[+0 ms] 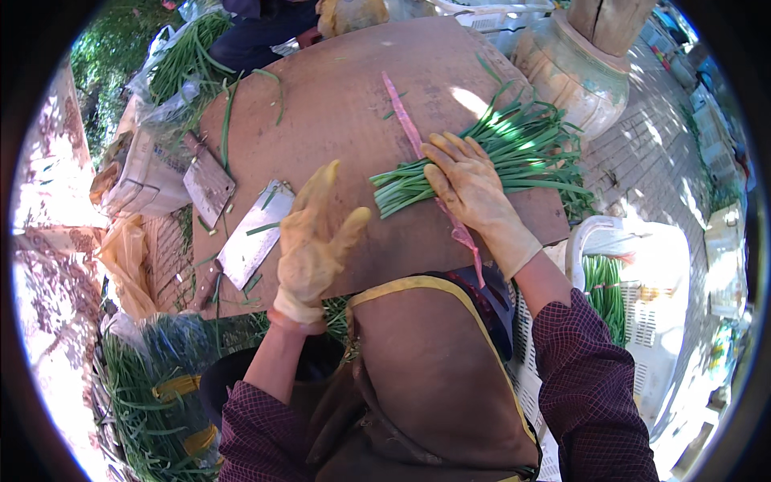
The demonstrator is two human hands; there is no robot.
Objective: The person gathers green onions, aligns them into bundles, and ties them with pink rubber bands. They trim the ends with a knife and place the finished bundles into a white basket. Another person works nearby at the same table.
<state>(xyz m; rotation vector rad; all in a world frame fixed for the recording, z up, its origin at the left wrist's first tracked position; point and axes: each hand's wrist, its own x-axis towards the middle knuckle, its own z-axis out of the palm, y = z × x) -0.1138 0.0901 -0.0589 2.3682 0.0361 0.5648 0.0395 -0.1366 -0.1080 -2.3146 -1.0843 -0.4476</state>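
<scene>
On a brown board (337,114) lies a bundle of long green stalks, seemingly garlic chives (518,144), pale cut ends to the left. Beneath the bundle runs a pink strip (402,114), its ends showing on the far side and near my apron. My right hand (461,178), in a yellowish rubber glove, rests flat on top of the bundle near the pale ends. To its left, my gloved left hand (313,235) is raised above the board, fingers spread, holding nothing. Beside that hand lies a cleaver (256,235) with a dark handle.
A second cleaver (208,184) lies at the board's left edge. A white crate (668,265) holding tied green bundles (604,289) stands at right. Behind it is a large clay pot (572,72). More greens (138,391) lie lower left. Another person's leg (250,42) shows beyond the board.
</scene>
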